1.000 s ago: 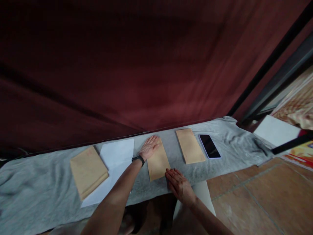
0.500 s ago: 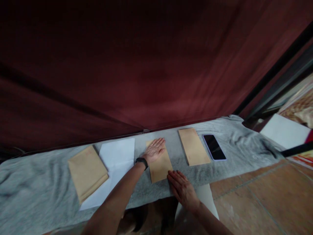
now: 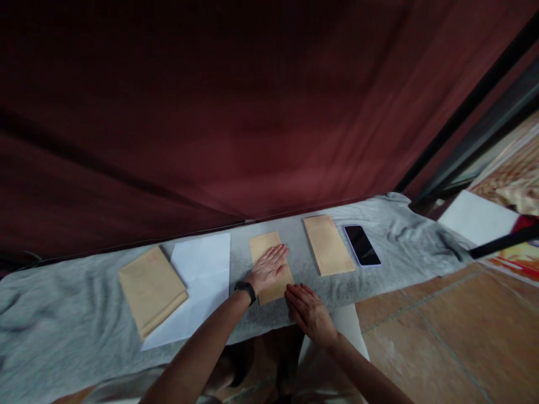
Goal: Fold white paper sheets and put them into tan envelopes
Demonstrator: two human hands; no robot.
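Note:
A brown paper envelope point(image 3: 263, 242) lies on the grey cloth in front of me. My left hand point(image 3: 268, 268), with a dark band at the wrist, rests flat on it, fingers stretched toward the upper right. By the envelope's lower right corner, my right hand point(image 3: 309, 314) lies with its fingers out, its tips at the edge. Further right is a second brown envelope or stack of them point(image 3: 329, 245). On the left, a thicker pile of brown envelopes point(image 3: 152, 289) partly covers white paper sheets point(image 3: 205, 272).
A phone point(image 3: 362, 246) with a pale purple edge lies right of the second envelope. The grey cloth point(image 3: 76, 303) covers the long narrow surface. Behind it rises a dark red panel point(image 3: 269, 140). A white box-like object point(image 3: 475, 216) stands at the far right, above the tiled floor point(image 3: 421, 348).
My left hand has slid a little down the envelope, baring more of its upper end. The right hand stays at the lower corner. The whole view has shifted slightly.

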